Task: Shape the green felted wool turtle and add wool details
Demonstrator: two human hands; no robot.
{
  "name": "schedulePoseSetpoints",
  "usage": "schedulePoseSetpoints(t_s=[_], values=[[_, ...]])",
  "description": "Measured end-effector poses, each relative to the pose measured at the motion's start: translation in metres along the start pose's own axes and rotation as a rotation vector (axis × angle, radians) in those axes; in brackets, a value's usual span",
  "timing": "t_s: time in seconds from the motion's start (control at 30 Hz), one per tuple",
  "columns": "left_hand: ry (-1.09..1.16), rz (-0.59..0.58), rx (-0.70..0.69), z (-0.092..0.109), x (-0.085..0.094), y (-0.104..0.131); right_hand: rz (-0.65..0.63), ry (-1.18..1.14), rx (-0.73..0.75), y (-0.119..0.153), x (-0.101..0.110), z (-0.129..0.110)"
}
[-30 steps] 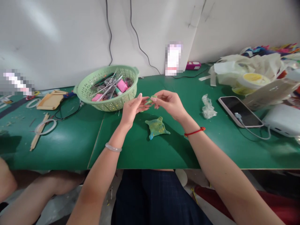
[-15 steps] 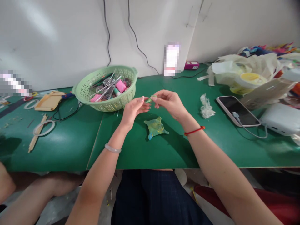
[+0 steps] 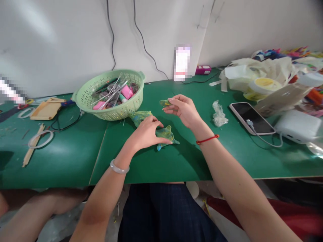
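My right hand (image 3: 185, 109) is closed, pinching a small mottled green leaf-shaped piece (image 3: 164, 103) between thumb and fingertips above the table. Below it, a flat four-cornered green piece (image 3: 166, 133) with yellow flecks and a blue corner lies on the table. My left hand (image 3: 147, 132) reaches over that piece's left side, thumb and fingers apart, the thumb against its near edge. Behind the left hand's knuckles lies another mottled green and blue piece (image 3: 140, 117), partly covered by the hand.
A green plastic basket (image 3: 111, 112) of rods and pink pieces stands back left. To the right are crumpled clear plastic (image 3: 219, 114), a phone (image 3: 252, 117) on a cable and a white box (image 3: 299, 126). A tape ring (image 3: 40, 139) and wooden strip lie at left.
My left hand has left the small green piece and come down toward me onto the four-cornered piece. The right hand keeps the small piece. Another green piece now shows behind my left hand.
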State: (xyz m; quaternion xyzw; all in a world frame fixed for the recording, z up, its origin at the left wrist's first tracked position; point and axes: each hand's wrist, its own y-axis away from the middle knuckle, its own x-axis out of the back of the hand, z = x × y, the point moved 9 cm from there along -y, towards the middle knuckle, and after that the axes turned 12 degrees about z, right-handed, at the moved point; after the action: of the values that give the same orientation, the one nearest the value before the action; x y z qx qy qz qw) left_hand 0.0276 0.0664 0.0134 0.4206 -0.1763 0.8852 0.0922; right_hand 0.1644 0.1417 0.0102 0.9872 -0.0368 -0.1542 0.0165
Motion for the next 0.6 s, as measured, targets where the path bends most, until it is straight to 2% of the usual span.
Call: schedulePoseSetpoints(t_s=[0.1, 0.3, 0.47, 0.6], values=[[0.013, -0.028, 0.006, 0.001, -0.004, 0.001, -0.011, -0.009, 0.009, 0.001, -0.001, 0.0], [0.307, -0.029, 0.155, -0.01, -0.009, -0.004, -0.072, 0.012, 0.056, 0.002, -0.001, -0.007], [0.587, 0.097, 0.188, -0.014, 0.01, -0.013, -0.074, 0.033, 0.127, 0.003, 0.003, -0.017], [0.877, 0.251, 0.233, -0.023, 0.029, -0.018, -0.095, 0.021, 0.164, 0.006, 0.0, -0.022]])
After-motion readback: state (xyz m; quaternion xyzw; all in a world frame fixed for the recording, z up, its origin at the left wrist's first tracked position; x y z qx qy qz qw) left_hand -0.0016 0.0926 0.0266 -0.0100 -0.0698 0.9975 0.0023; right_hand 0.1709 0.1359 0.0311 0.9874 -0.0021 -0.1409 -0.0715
